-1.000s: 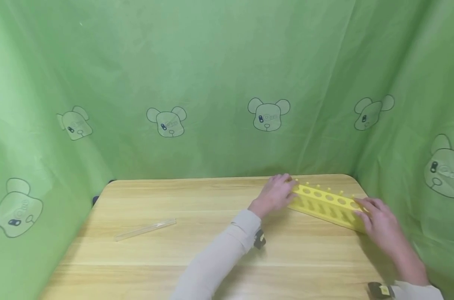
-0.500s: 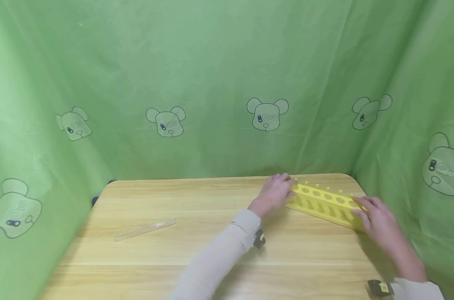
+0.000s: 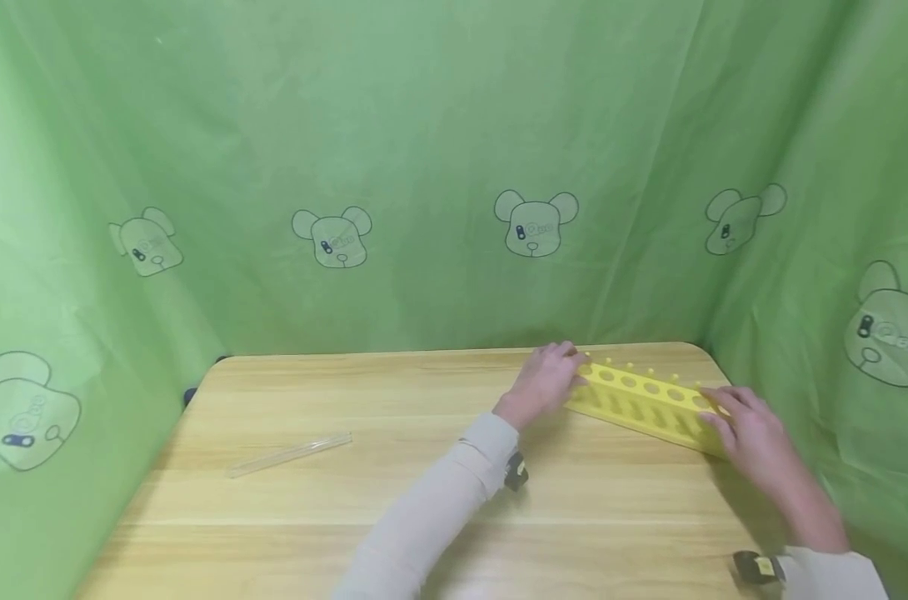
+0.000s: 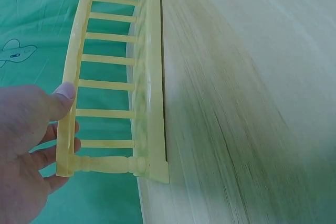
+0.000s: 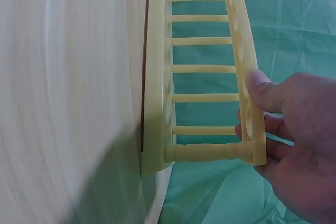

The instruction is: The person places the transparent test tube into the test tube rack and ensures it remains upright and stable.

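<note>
A yellow test tube rack [image 3: 641, 398] stands at the back right of the table, slanting with its right end nearer to me. Its top plate has a row of round holes and a row of pegs behind them. My left hand [image 3: 542, 377] grips the top plate at the left end; in the left wrist view the thumb [image 4: 65, 91] lies on the near side and fingertips show beyond it. At the other end my right hand [image 3: 754, 429] holds the same plate, its thumb [image 5: 258, 81] pressed on the edge. A clear glass tube [image 3: 289, 455] lies on the left half of the table.
The wooden table [image 3: 394, 392] has rounded back corners. Green cloth [image 3: 424, 150] with printed bear heads hangs behind it and at both sides. Close to the right-hand cloth is the rack's right end.
Both hands keep their grip on the rack, which shows slightly further left and up in the head view. Much of this shift matches a small camera movement. The glass tube stays where it lies.
</note>
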A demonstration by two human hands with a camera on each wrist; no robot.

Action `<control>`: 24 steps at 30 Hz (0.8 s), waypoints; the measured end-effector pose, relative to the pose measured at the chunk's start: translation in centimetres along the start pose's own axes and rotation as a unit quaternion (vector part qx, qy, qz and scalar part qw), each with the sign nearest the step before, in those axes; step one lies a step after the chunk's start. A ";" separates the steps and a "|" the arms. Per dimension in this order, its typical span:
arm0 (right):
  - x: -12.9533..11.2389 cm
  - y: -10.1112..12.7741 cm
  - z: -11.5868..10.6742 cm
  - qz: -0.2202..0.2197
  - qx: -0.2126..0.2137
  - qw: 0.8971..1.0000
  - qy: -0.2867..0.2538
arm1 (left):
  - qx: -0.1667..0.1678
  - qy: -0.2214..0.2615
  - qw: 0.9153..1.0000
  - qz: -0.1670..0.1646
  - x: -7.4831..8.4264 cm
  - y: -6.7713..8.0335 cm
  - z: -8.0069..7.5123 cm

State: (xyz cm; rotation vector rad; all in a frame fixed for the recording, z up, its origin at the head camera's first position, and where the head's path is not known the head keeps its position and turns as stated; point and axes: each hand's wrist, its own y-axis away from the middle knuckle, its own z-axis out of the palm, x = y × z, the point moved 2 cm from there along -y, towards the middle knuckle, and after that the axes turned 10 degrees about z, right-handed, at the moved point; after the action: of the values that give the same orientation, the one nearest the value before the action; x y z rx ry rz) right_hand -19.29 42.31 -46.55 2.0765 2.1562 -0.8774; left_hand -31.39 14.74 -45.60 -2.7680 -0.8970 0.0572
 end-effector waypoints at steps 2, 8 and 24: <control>-0.1 0.0 0.0 0.001 -0.005 1.000 0.001 | -0.002 -0.001 1.000 -0.001 0.0 0.1 -0.1; -0.3 -0.3 0.0 -0.014 -0.007 1.000 -0.002 | -0.003 -0.002 1.000 -0.011 -0.3 0.3 -0.2; -2.0 -1.6 0.6 -0.043 -0.012 0.999 0.009 | 0.006 0.005 1.000 -0.015 -1.8 1.6 -0.5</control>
State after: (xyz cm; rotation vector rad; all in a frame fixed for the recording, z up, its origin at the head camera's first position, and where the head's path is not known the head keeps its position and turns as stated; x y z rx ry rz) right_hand -20.79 40.29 -45.69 2.0023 2.2679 -0.8397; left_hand -31.90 12.27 -45.52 -2.7398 -0.9328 0.0423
